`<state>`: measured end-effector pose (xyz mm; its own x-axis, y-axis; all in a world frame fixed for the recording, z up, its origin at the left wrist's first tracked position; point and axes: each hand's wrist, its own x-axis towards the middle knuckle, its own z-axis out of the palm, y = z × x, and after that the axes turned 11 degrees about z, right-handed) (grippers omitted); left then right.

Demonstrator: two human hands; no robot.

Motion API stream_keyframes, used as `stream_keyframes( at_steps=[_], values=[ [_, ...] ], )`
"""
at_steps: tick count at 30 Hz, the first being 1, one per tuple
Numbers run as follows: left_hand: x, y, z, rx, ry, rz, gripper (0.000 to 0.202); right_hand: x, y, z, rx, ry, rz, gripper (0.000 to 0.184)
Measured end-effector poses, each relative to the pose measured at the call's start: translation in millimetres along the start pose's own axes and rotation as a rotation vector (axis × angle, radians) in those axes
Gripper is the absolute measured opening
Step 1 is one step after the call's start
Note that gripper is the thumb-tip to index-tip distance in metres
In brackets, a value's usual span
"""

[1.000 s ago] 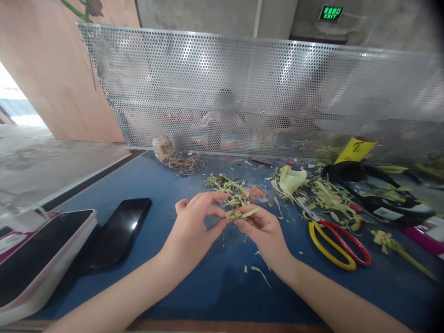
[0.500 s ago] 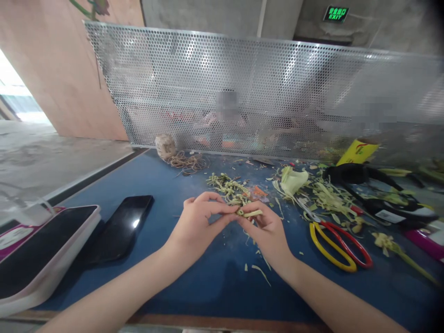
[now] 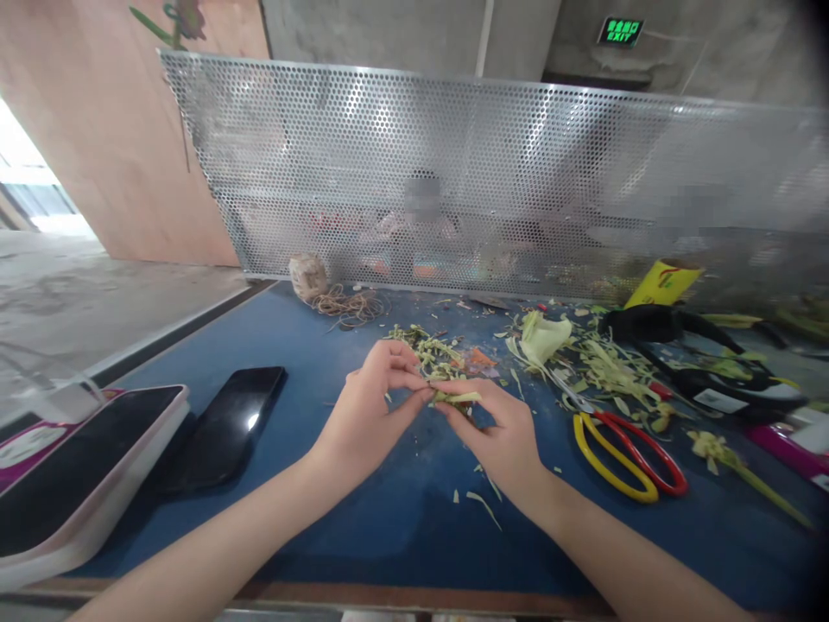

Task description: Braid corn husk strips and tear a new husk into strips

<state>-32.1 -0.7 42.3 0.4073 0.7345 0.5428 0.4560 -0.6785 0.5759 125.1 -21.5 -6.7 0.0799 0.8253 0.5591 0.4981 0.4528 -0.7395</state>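
Over the middle of the table, my left hand (image 3: 372, 406) and my right hand (image 3: 498, 423) meet fingertip to fingertip. A short pale green plant strip (image 3: 461, 398) lies in the pinched fingers of my right hand. The strip's left end is at my left fingertips, which are pressed together there; how it is folded or knotted is too small to tell. Just behind the hands is a loose heap of thin knotted green plant pieces (image 3: 431, 347), with an orange scrap (image 3: 480, 358) beside it. Scissors (image 3: 622, 449) with one yellow and one red handle rest to the right, apart from my right hand.
A black phone (image 3: 226, 423) and a thick tablet-like device (image 3: 84, 475) lie left. String (image 3: 350, 304) and a pale lump (image 3: 307, 275) sit at the back. Right are a pale husk (image 3: 542, 337), green shreds (image 3: 615, 371) and a black strap (image 3: 686, 345). A perforated metal screen (image 3: 389, 130) stands behind.
Both hands have shifted slightly left. The left fingers have lifted and curled at the strip's end, and the right forefinger now lies flatter along the strip.
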Motion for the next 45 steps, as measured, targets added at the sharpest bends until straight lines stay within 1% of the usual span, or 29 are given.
stream_keyframes(
  at_steps=[3, 6, 10, 13, 15, 18, 20, 22, 24, 27, 29, 32, 34, 35, 37, 39, 41, 43, 45],
  values=[
    [-0.9, 1.6, -0.3, 0.153, -0.04, 0.049, 0.013, 0.5, -3.0, -0.3, 0.033, 0.01, 0.061, 0.01],
    [-2.9, 1.9, 0.5, 0.263, -0.049, 0.123, 0.005, 2.1, -5.9, 0.4, 0.137, -0.026, 0.188, 0.007],
    [-4.2, 0.5, 2.0, 0.289, -0.057, 0.157, 0.006, 5.0, -6.8, 1.8, 0.315, -0.135, 0.398, 0.012],
    [-3.6, -1.2, 2.6, 0.318, -0.075, 0.208, 0.012, 7.1, -5.5, 2.1, 0.385, -0.175, 0.486, 0.015],
    [-3.5, -3.7, 3.5, 0.386, -0.062, 0.284, 0.016, 8.4, -4.3, 1.7, 0.386, -0.173, 0.502, 0.015],
    [-4.8, -10.2, 6.5, 0.509, -0.038, 0.479, 0.022, 9.6, -2.9, 0.8, 0.358, -0.172, 0.491, 0.015],
    [-6.3, -15.1, 8.9, 0.553, -0.028, 0.614, 0.027, 9.9, -2.4, 0.5, 0.336, -0.158, 0.48, 0.015],
    [-7.4, -19.0, 10.5, 0.573, -0.004, 0.693, 0.03, 9.9, -2.3, 0.5, 0.317, -0.151, 0.482, 0.014],
    [-7.7, -20.9, 10.9, 0.583, 0.007, 0.696, 0.03, 9.7, -2.4, 0.8, 0.315, -0.151, 0.488, 0.015],
    [-7.2, -19.7, 9.8, 0.592, -0.048, 0.623, 0.029, 9.3, -2.7, 1.1, 0.346, -0.143, 0.491, 0.018],
    [-6.7, -17.0, 9.6, 0.614, -0.06, 0.61, 0.027, 9.3, -2.5, 0.9, 0.36, -0.139, 0.496, 0.019],
    [-6.9, -13.1, 10.5, 0.696, 0.01, 0.67, 0.027, 10.2, -1.0, -0.1, 0.375, -0.146, 0.527, 0.019],
    [-8.1, -13.3, 11.0, 0.783, 0.031, 0.749, 0.029, 11.3, 0.1, -1.1, 0.398, -0.154, 0.562, 0.021],
    [-9.1, -14.9, 11.1, 0.821, 0.022, 0.793, 0.029, 12.0, 0.6, -1.7, 0.409, -0.161, 0.579, 0.021],
    [-11.7, -20.8, 11.1, 0.851, -0.035, 0.865, 0.029, 13.5, 0.8, -3.0, 0.42, -0.179, 0.606, 0.023],
    [-14.5, -28.5, 11.1, 0.812, -0.106, 0.861, 0.029, 15.1, 0.6, -4.4, 0.423, -0.208, 0.634, 0.025],
    [-16.5, -34.8, 11.2, 0.749, -0.162, 0.81, 0.031, 16.6, 0.9, -5.9, 0.444, -0.248, 0.661, 0.026],
    [-16.8, -37.5, 11.0, 0.717, -0.165, 0.797, 0.032, 17.9, 2.3, -7.2, 0.487, -0.303, 0.67, 0.023],
    [-15.7, -36.2, 10.2, 0.751, -0.147, 0.843, 0.032, 18.8, 4.6, -8.3, 0.519, -0.355, 0.652, 0.021]
  ],
)
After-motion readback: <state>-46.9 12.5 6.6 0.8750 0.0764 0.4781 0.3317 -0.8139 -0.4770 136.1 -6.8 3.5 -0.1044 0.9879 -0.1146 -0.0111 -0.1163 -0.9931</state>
